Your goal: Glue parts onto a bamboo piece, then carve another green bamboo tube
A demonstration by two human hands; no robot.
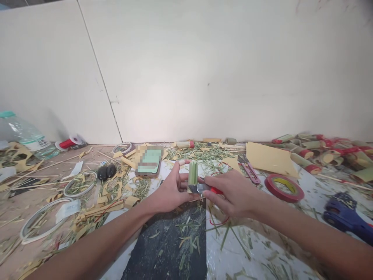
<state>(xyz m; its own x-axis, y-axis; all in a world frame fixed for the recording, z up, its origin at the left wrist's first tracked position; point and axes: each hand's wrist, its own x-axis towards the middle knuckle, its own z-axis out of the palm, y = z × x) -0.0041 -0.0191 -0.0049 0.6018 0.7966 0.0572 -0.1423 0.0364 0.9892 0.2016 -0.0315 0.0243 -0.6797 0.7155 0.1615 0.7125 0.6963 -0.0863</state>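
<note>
My left hand (171,189) is closed around a short bundle of green stalks (192,173), held upright above the worktop. My right hand (230,192) grips a small red-handled knife (208,189) whose metal blade rests against the base of the stalks. Both hands meet at the middle of the view, over a dark mat (171,245) strewn with green trimmings.
A phone (149,160) lies just beyond the hands. A red tape roll (284,188), a pink cutter (249,169) and yellow paper (269,158) sit to the right, with a blue tool (346,217) and wrapped stalk rolls (309,149). A water bottle (25,134) and wire rings (43,219) lie left.
</note>
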